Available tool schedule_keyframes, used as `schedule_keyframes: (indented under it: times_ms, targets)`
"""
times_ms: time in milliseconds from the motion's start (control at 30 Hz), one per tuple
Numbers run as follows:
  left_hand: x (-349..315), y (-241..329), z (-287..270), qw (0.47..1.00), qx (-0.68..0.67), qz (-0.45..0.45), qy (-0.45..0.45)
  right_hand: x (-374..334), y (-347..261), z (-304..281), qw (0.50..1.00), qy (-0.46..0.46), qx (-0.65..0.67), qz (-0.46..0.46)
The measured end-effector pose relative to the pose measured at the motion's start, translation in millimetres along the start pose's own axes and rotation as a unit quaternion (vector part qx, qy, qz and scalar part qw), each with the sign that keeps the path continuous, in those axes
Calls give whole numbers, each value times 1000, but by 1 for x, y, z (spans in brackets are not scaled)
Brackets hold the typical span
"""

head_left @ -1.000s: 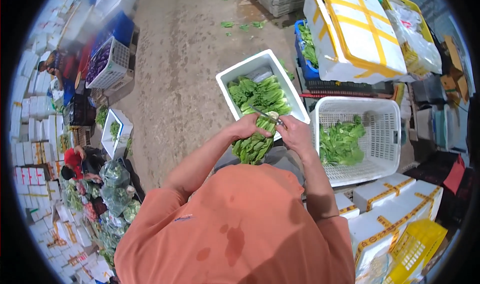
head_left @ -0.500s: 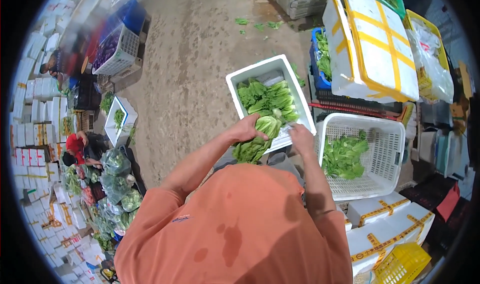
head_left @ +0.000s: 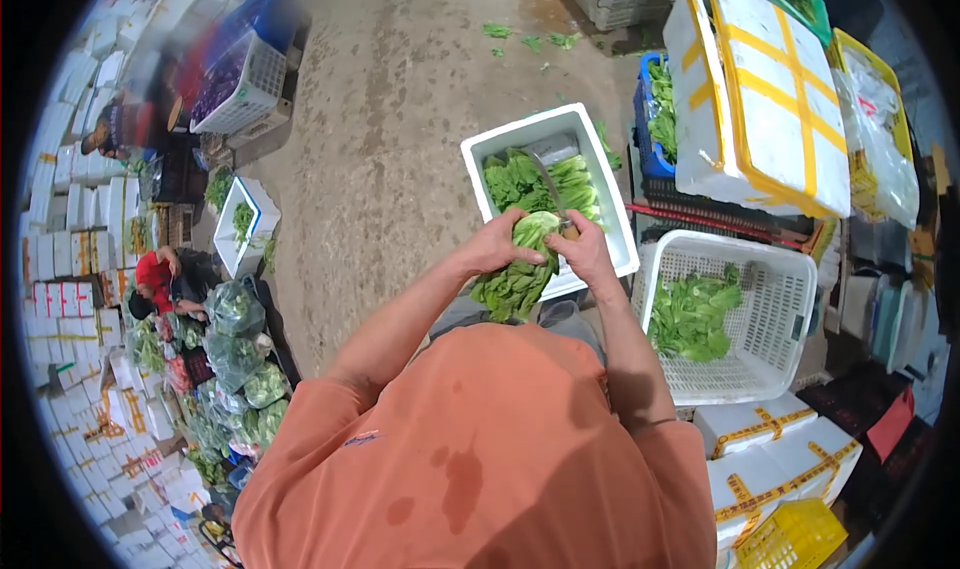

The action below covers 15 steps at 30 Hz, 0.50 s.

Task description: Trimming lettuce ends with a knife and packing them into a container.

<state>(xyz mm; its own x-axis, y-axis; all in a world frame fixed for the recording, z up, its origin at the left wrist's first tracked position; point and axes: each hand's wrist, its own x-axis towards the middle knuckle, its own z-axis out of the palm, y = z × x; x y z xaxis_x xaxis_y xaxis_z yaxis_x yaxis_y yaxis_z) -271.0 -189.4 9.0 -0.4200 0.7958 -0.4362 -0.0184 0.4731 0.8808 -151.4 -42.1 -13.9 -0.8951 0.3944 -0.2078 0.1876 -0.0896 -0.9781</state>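
Observation:
My left hand [head_left: 503, 246] is closed around a head of leafy green lettuce [head_left: 512, 287], its leaves hanging toward my lap. Against the pale base of that head is my right hand [head_left: 585, 249], gripping a knife [head_left: 547, 181] with a thin, curved blade that points away from me. Most of the knife's handle is hidden by my fingers. Just beyond both hands stands a white foam box [head_left: 614, 209], with more lettuce heads [head_left: 516, 179] lying inside. To the right, a white plastic basket [head_left: 780, 314] has loose green leaves [head_left: 695, 314] in it.
Taped foam boxes [head_left: 785, 99] are stacked at the far right beside a blue crate [head_left: 652, 159]. More foam boxes [head_left: 760, 459] and a yellow basket [head_left: 793, 537] sit near right. At left, a person in red [head_left: 155, 279] is beside bagged vegetables [head_left: 235, 339]. Leaf scraps [head_left: 563, 41] litter the floor.
My right hand has come up from the box's near edge to the base of the lettuce, and the curved blade now shows. The left hand still holds the head, slightly raised.

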Motion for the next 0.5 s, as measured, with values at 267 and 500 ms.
schedule_keyframes:
  times_ms: [267, 500]
  targets:
    - [-2, 8, 3, 995, 58, -2, 77, 5, -4, -3, 990, 47, -120, -54]
    - [8, -1, 24, 991, 76, -14, 113, -5, 2, -3, 978, 113, -169, -43]
